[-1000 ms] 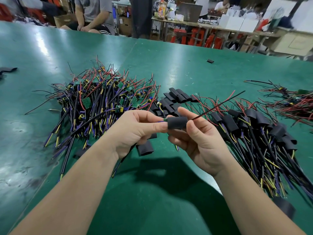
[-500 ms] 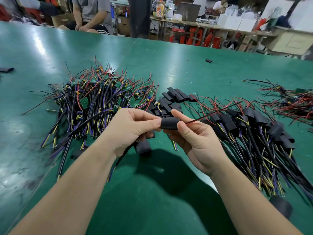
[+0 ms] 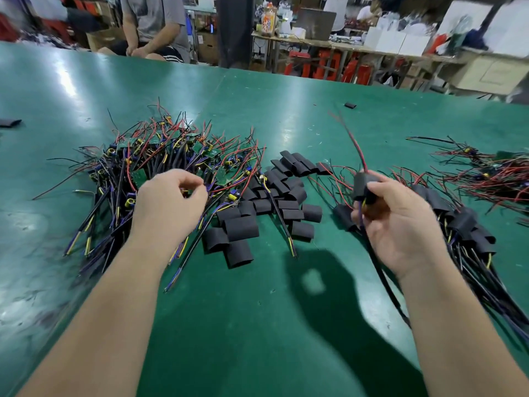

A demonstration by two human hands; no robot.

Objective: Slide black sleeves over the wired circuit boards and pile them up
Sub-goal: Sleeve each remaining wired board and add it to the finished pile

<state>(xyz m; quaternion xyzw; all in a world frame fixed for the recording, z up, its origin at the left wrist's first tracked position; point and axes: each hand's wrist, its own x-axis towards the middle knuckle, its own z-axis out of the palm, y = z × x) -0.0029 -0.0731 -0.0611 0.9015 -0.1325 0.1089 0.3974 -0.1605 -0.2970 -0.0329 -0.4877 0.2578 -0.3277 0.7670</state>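
My right hand (image 3: pixel 400 222) grips a wired circuit board covered by a black sleeve (image 3: pixel 361 184). Its red wires (image 3: pixel 355 144) stick up and its dark cable hangs below my palm. It is held just left of the pile of sleeved boards (image 3: pixel 469 224). My left hand (image 3: pixel 169 204) hovers with curled fingers over the tangled heap of bare green boards and wires (image 3: pixel 160 156). Whether it pinches one is hidden by my fingers and blur. Several loose black sleeves (image 3: pixel 243 227) lie between my hands.
The green table (image 3: pixel 257 310) stretches wide. Another wire bundle (image 3: pixel 492 173) lies at far right. Stray sleeves rest at the back (image 3: pixel 349 105) and far left (image 3: pixel 10 122). A seated person (image 3: pixel 154 27) and cluttered benches are beyond the far edge.
My hands have parted. The left let go of the sleeve and moved left over the bare boards. The right carried the sleeved board to the right, toward the sleeved pile.
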